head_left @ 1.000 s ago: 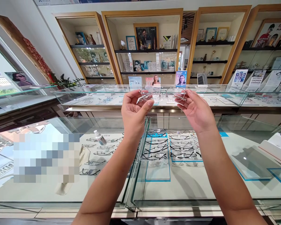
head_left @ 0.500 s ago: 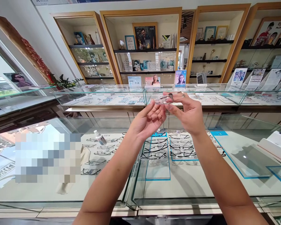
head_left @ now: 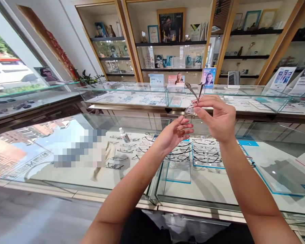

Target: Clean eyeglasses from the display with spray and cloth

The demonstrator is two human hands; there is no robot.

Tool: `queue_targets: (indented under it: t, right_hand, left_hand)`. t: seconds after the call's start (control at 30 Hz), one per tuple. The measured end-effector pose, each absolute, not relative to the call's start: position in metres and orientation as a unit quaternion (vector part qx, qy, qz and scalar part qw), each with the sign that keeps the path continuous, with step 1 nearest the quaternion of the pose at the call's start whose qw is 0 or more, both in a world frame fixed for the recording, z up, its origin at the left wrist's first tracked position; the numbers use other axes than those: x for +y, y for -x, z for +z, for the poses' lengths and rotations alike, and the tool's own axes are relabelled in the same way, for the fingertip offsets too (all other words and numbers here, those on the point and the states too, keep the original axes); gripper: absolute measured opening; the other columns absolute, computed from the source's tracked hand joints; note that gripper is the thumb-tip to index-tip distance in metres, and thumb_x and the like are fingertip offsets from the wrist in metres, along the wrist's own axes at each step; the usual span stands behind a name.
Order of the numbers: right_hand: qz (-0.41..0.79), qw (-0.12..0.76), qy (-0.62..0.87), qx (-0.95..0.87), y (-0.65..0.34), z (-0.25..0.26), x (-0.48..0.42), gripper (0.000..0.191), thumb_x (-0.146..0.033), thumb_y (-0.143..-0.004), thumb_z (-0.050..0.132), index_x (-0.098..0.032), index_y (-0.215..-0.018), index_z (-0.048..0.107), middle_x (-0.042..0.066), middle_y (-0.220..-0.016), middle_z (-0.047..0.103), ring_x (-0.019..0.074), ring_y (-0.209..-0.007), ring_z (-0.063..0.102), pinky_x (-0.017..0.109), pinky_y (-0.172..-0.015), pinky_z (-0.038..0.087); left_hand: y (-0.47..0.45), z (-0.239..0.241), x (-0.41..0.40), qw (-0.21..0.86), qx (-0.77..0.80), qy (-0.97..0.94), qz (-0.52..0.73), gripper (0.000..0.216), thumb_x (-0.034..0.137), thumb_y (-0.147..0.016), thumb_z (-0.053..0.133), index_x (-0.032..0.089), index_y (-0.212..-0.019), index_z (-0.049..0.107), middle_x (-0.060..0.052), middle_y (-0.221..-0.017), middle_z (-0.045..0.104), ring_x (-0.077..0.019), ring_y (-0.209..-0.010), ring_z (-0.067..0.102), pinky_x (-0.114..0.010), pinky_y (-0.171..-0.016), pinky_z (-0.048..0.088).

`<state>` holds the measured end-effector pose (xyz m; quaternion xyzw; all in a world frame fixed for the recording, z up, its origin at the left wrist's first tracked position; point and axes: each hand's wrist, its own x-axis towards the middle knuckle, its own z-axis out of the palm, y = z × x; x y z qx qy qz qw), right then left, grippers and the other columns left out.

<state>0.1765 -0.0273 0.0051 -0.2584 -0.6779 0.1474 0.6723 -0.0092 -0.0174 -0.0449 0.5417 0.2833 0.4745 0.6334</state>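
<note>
My right hand (head_left: 217, 117) is raised over the glass counter, its fingers pinched on a thin-rimmed pair of glasses (head_left: 194, 96). The frame hangs edge-on with both temples pointing up. My left hand (head_left: 175, 134) hovers just below and to the left of it, palm up, fingers spread and holding nothing. Under both hands, inside the glass display case (head_left: 152, 193), lie rows of eyeglass frames (head_left: 205, 154) on blue-edged trays.
A small white bottle (head_left: 124, 135) stands inside the case at the left, near more frames and a cloth. A second glass counter (head_left: 167, 96) runs behind, with wooden shelves of pictures and cards beyond. A window is at the far left.
My left hand has let go of the glasses and dropped lower, now open. My right hand keeps them alone, turned edge-on. The view has shifted to the left.
</note>
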Motion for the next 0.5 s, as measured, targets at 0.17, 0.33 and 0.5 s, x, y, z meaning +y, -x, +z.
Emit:
queue_targets:
  t: [0.17,0.33,0.5]
  right_hand:
    - [0.146,0.644,0.281,-0.696,-0.166,-0.005,-0.026,0.004,-0.036,-0.090,0.087,-0.037,-0.087,0.086,-0.001,-0.099,0.083,0.0298,-0.111,0.074,0.058,-0.119,0.050]
    - [0.132,0.518,0.356,-0.767,-0.126,-0.032,0.019,0.004,-0.031,-0.089,0.082,-0.032,-0.085,0.083,0.001,-0.098,0.083,0.0292,-0.104,0.072,0.054,-0.107,0.054]
    - [0.046,0.221,0.422,-0.878,-0.055,-0.074,0.106,0.014,-0.021,-0.093,0.072,-0.018,-0.093,0.086,0.013,-0.110,0.085,0.0346,-0.113,0.070,0.048,-0.099,0.051]
  left_hand:
    - [0.087,-0.117,-0.075,0.420,0.449,-0.646,0.451,0.030,0.050,-0.094,0.074,0.021,-0.092,0.067,-0.003,-0.089,0.072,-0.0181,-0.085,0.068,-0.031,-0.081,0.053]
    - [0.170,-0.181,-0.123,0.220,0.635,-0.643,0.367,0.028,0.047,-0.100,0.062,0.022,-0.089,0.068,-0.002,-0.079,0.071,-0.0200,-0.075,0.063,-0.032,-0.070,0.044]
    - [0.185,-0.208,-0.131,0.122,0.669,-0.644,0.350,0.028,0.042,-0.102,0.056,0.023,-0.082,0.060,-0.002,-0.077,0.066,-0.0198,-0.074,0.060,-0.033,-0.074,0.042]
